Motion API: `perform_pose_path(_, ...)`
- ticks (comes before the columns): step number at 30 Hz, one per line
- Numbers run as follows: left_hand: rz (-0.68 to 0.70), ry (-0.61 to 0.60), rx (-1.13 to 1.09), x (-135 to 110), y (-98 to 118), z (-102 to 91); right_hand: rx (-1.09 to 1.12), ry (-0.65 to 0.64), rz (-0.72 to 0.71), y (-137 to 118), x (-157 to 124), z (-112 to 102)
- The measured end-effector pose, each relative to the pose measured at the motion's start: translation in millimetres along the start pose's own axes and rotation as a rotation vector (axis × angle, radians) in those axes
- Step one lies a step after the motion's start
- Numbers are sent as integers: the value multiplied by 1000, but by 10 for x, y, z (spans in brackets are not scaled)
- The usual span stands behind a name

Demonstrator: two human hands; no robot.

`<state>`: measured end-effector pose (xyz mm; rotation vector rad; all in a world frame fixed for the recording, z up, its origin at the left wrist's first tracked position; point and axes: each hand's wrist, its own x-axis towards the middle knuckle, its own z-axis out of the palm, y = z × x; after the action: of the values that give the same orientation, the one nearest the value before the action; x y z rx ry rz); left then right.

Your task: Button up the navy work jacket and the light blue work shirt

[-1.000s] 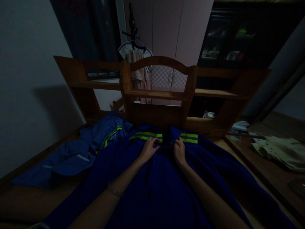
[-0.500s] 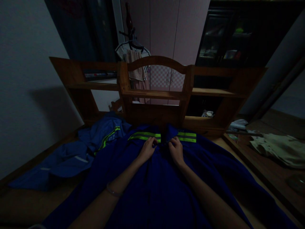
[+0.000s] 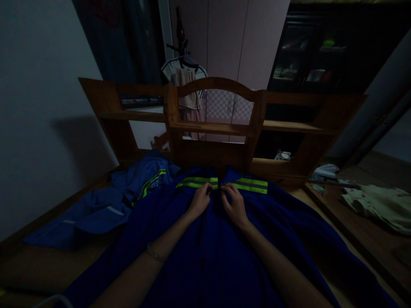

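A dark blue work jacket (image 3: 221, 256) with yellow-green reflective strips lies spread out in front of me, its collar end toward the headboard. My left hand (image 3: 201, 199) is closed on the jacket's front edge, just below the left strip. Opposite it, my right hand (image 3: 234, 205) rests at the other front edge below the right strip, fingers bent and thumb near the fingertips, closed on the cloth there. The small gap between the hands is dark, and any fastener in it cannot be made out.
A second, lighter blue garment (image 3: 96, 209) lies crumpled at the left by the wall. Beyond the jacket stands a wooden headboard (image 3: 212, 127) with shelves. Pale clothing (image 3: 379, 205) lies on a wooden surface at the right. Clothes hang on a coat stand (image 3: 180, 32) behind.
My right hand has moved slightly left, closer to my left hand, and the right collar flap lies flatter. The whole view has shifted a little to the right.
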<state>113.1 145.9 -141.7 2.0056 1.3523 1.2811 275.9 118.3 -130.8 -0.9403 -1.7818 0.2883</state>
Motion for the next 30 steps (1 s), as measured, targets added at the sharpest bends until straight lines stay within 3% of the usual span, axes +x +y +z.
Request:
perform_pose_path(5,-39,147,-62,54,109,-82,-16,-60,-61,-8,-19,-6)
perform_pose_path(9,-59,183,-155,61,168,-61,-27,-99,-115,-19,-31,7)
perform_pose_path(18,-5,128,-252,-1,210,14,-81,46,-100,81,-37,61)
perform_pose_path(30,75,91,-191,-48,285,14,-97,138,-36,59,-31,39)
